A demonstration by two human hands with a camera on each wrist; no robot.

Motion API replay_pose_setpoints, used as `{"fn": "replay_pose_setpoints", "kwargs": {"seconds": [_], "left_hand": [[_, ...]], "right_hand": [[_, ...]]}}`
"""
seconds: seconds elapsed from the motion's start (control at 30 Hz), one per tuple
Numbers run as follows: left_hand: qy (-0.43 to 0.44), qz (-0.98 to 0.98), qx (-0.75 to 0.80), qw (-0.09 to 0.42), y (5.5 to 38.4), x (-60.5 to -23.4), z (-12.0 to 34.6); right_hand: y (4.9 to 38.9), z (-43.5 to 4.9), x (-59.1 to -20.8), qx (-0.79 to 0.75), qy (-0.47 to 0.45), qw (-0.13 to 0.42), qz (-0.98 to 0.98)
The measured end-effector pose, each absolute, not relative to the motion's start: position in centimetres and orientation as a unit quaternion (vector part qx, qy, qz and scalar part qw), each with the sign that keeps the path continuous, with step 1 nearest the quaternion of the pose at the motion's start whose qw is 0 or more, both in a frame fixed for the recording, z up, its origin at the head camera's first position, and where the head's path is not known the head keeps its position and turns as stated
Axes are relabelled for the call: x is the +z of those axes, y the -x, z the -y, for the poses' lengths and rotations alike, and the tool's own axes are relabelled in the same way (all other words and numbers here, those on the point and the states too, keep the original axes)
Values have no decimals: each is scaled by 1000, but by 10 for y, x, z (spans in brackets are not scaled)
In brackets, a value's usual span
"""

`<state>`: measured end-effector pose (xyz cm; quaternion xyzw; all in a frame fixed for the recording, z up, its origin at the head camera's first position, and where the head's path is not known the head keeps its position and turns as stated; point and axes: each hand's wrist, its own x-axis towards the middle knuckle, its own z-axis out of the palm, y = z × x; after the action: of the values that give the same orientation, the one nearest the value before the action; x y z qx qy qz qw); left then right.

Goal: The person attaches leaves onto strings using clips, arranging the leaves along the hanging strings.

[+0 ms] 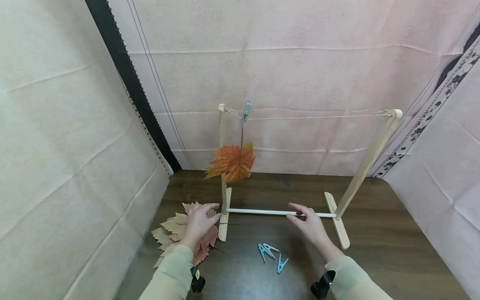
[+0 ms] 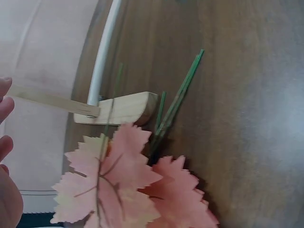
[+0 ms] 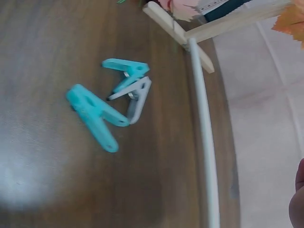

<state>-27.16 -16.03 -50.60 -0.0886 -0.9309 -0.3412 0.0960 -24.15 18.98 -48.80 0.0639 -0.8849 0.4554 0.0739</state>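
My left hand [image 1: 200,223] is above a pile of pale pink and yellowish artificial maple leaves [image 1: 176,225], thumb and fingers apart with nothing seen between them. Green stems [image 2: 178,97] stick out from the pile in the left wrist view. My right hand [image 1: 309,225] hovers by the white rod [image 1: 258,211] of a wooden stand, fingers loosely bent and apart, no held thing showing. An orange maple leaf [image 1: 236,162] hangs by its stem from a light blue clothespin [image 1: 246,111] on the stand's string [image 1: 311,117].
Two teal clothespins [image 3: 97,116] and a greyish white clothespin [image 3: 137,99] lie on the brown table [image 1: 255,275] between the hands. Wooden posts [image 1: 369,162] with flat feet [image 1: 337,221] rise at each end of the rod. Pale cloth [image 1: 300,75] surrounds the table at the back and sides.
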Motion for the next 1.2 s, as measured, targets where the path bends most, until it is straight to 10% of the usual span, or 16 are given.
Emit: {"fn": "replay_pose_setpoints", "kwargs": {"seconds": [1.2], "left_hand": [[76, 965, -239, 78, 269, -575, 156]], "right_hand": [[188, -197, -595, 369, -159, -83, 912]]}}
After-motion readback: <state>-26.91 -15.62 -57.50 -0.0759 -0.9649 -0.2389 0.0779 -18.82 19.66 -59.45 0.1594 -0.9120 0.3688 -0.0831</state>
